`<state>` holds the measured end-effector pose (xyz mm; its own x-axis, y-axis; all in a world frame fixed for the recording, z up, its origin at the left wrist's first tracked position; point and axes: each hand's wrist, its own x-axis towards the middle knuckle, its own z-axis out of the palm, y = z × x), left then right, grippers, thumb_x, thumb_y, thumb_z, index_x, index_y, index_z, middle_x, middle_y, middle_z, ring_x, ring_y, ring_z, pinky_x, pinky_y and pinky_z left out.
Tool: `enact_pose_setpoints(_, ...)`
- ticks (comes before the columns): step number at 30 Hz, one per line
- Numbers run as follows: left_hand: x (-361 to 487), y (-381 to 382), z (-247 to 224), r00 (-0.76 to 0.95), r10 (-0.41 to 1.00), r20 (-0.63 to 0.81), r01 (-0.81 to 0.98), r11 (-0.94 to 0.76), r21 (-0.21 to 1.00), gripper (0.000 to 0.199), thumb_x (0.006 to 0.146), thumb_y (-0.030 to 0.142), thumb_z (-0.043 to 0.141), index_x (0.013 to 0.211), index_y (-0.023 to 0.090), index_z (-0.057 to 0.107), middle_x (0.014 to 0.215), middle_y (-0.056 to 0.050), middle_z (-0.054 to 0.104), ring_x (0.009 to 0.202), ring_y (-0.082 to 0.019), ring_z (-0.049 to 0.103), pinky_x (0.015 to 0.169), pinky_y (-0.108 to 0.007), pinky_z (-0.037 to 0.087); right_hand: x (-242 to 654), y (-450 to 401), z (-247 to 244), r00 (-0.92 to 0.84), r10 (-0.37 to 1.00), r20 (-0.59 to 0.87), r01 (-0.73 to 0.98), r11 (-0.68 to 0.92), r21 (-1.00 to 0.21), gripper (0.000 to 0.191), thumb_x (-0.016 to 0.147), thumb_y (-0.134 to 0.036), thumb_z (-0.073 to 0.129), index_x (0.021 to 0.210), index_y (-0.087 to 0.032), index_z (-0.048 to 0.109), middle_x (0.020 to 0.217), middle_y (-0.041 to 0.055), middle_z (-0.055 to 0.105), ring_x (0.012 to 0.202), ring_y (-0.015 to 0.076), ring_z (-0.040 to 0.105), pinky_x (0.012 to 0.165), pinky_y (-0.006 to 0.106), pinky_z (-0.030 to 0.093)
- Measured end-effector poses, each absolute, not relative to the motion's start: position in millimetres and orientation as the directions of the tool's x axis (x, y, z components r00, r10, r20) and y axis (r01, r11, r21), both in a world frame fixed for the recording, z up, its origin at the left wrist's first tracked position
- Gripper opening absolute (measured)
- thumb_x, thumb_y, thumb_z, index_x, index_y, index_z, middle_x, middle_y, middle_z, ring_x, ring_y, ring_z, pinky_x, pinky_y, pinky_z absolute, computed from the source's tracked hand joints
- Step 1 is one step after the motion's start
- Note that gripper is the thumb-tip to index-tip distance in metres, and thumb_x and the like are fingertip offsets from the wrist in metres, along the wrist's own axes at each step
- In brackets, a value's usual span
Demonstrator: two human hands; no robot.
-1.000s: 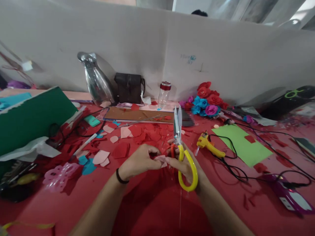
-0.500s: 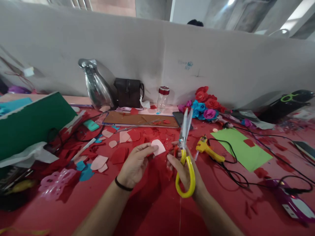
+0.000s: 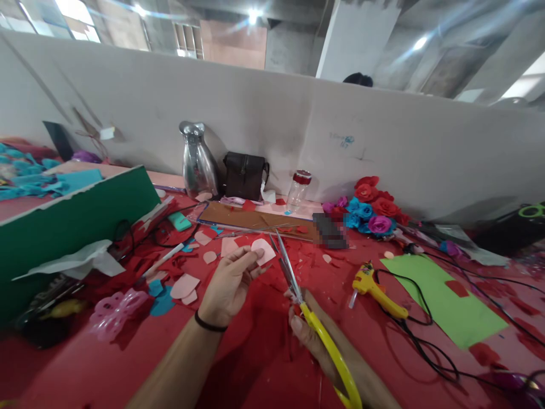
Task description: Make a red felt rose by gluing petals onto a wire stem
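Between the thumb and fingers of my left hand [image 3: 230, 284] is a small pale pink paper petal [image 3: 264, 253], rounded along its upper edge. My right hand [image 3: 313, 329] is wrapped round the yellow-handled scissors [image 3: 290, 272]. Their slightly parted blades point up and left, just right of the petal and not touching it. Something red shows by the right fingers, too small to make out. Pink cut pieces [image 3: 184, 287] and blue ones [image 3: 162, 301] lie on the red table left of my left hand.
A yellow glue gun [image 3: 377, 292] with a black cord lies at right, beside a green sheet [image 3: 451, 301]. Paper flowers [image 3: 374, 207], a glass jar [image 3: 298, 190], a dark bag [image 3: 244, 176] and a metal jug [image 3: 198, 162] stand at the back. A green board [image 3: 80, 227] is at left.
The scissors have tipped from nearly upright toward the left, bringing the blades closer to the petal. My left hand still holds the petal. The camera view has shifted, showing more of the room above.
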<state>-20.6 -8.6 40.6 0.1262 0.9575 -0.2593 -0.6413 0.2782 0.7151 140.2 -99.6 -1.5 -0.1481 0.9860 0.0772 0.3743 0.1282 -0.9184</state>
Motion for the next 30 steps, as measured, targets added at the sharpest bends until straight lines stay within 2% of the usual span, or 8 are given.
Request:
enact_pose_setpoints(3,-20.7,-9.2,42.4,0.132,0.962,-0.241,-0.654,0.267,0.708,0.025,0.052,0.015,0.079,0.055,0.014,0.054,0.056,0.006,0.058,0.049,-0.005,0.054,0.055,-0.018,0.05,141.8,-99.8,4.2,-0.153,0.988,0.023,0.375,0.079,-0.924,0.05,0.086,-0.059,0.042,0.121,-0.024,0.046,0.071,-0.0009,0.052,0.059,0.0127,0.05,0.053,0.022,0.042)
enact_pose_setpoints(6,-21.4,-9.6,43.3,0.142,0.961,-0.238,-0.647,0.272,0.712,0.026,0.05,0.014,0.08,0.054,0.014,0.053,0.056,0.006,0.058,0.047,-0.004,0.051,0.055,-0.018,0.05,139.7,-100.0,8.5,-0.151,0.988,0.028,0.381,0.085,-0.921,0.049,0.086,-0.059,0.042,0.118,-0.023,0.048,0.068,-0.0009,0.05,0.058,0.0129,0.048,0.052,0.022,0.041)
enact_pose_setpoints(12,-22.3,-9.1,39.7,0.151,0.959,-0.238,-0.618,0.28,0.735,0.024,0.053,0.017,0.08,0.056,0.013,0.056,0.058,0.004,0.059,0.056,-0.007,0.058,0.056,-0.017,0.049,136.2,-100.9,14.3,-0.12,0.99,0.067,0.393,0.109,-0.913,0.043,0.087,-0.057,0.041,0.108,-0.021,0.054,0.059,-0.0026,0.046,0.052,0.0113,0.045,0.045,0.019,0.037)
enact_pose_setpoints(18,-23.2,-8.3,37.3,0.157,0.962,-0.225,-0.605,0.274,0.748,0.023,0.053,0.018,0.08,0.055,0.013,0.058,0.057,0.004,0.058,0.055,-0.007,0.057,0.056,-0.017,0.049,139.0,-101.8,13.5,-0.073,0.99,0.117,0.513,0.138,-0.847,0.047,0.085,-0.062,0.038,0.098,-0.022,0.058,0.058,-0.0008,0.049,0.05,0.0137,0.048,0.043,0.02,0.037)
enact_pose_setpoints(25,-22.2,-10.4,42.2,0.151,0.966,-0.212,-0.59,0.26,0.764,0.028,0.054,0.019,0.08,0.049,0.014,0.053,0.049,0.006,0.052,0.046,-0.004,0.049,0.047,-0.015,0.042,137.4,-97.2,9.6,-0.087,0.995,0.053,0.468,0.088,-0.879,0.058,0.082,-0.07,0.035,0.092,-0.017,0.056,0.054,-0.004,0.039,0.047,0.0104,0.041,0.041,0.018,0.029)
enact_pose_setpoints(30,-22.5,-10.5,42.6,0.152,0.967,-0.206,-0.586,0.256,0.769,0.027,0.054,0.019,0.079,0.049,0.015,0.053,0.049,0.006,0.052,0.044,-0.004,0.047,0.047,-0.016,0.041,140.1,-96.2,4.5,-0.077,0.996,0.055,0.525,0.087,-0.847,0.062,0.082,-0.071,0.032,0.098,-0.016,0.056,0.055,-0.0027,0.043,0.049,0.0119,0.042,0.043,0.019,0.03)
